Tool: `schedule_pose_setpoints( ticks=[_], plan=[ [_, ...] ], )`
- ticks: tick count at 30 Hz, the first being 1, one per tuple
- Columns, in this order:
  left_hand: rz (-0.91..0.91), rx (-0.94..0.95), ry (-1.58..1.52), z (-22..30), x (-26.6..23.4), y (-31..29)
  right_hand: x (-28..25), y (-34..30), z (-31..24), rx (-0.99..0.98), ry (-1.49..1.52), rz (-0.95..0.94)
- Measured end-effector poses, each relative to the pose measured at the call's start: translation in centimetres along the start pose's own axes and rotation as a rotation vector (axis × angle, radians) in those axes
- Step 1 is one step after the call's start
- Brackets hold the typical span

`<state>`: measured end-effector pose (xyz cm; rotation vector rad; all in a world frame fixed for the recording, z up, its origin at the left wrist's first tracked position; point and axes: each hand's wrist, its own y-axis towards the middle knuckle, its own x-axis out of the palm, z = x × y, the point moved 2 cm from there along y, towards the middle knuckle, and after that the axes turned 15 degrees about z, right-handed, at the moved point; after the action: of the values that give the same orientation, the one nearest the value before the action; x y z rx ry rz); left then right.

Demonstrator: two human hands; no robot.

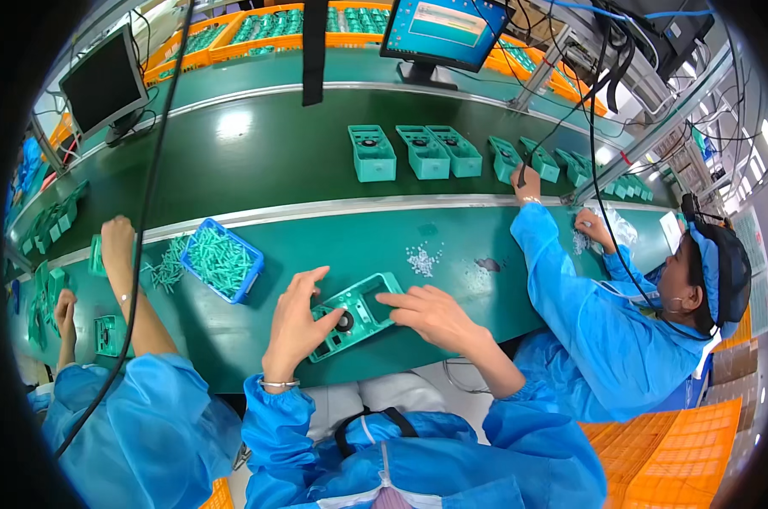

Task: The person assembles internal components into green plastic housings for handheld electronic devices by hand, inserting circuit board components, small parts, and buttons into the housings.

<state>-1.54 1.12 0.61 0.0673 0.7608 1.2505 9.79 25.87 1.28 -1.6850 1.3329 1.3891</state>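
A green plastic housing (pixel 364 316) lies slanted on the bench in front of me, its open recesses facing up. A black round part (pixel 344 322) sits in its left half. My left hand (pixel 292 321) is at the housing's left end, thumb touching it beside the round part, fingers stretched apart beyond the far edge. My right hand (pixel 439 316) grips the right end; its fingers reach over the rim and its thumb side lies near the wall. A blue bin (pixel 250 284) full of thin green plastic pieces (pixel 218 259) stands left of my hands.
Loose green pieces (pixel 170 265) lie beside the bin; small whitish parts (pixel 422 260) are heaped beyond the housing. Similar housings (pixel 373 154) stand on the raised dark green surface behind a metal rail (pixel 341 204). Co-workers' arms (pixel 545 246) reach in at both sides. A black cable (pixel 151 220) hangs across the left.
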Motion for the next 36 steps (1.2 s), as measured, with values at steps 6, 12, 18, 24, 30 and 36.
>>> schedule_pose_setpoints(
  ticks=[6,12,18,24,30,36],
  plan=[
    [-0.01,-0.16,0.073,0.0,1.1,-1.3,-0.6,-3.3,4.6,0.228,0.262,0.864],
    [-0.031,-0.354,-0.056,0.1,2.8,-2.5,1.4,-3.4,10.6,0.533,0.196,0.889],
    [0.248,-0.247,-0.077,-0.6,4.8,-4.5,1.7,-2.1,10.6,0.447,0.083,0.893],
    [0.288,-0.155,-0.075,-0.7,4.9,-4.5,1.7,-1.5,10.7,0.436,0.054,0.886],
    [0.314,-0.167,-0.096,-0.6,4.8,-4.5,1.6,-1.3,10.7,0.468,0.054,0.83],
    [0.281,-0.207,-0.087,-0.6,4.5,-4.4,1.4,-0.9,10.9,0.415,-0.046,0.748]
  ],
)
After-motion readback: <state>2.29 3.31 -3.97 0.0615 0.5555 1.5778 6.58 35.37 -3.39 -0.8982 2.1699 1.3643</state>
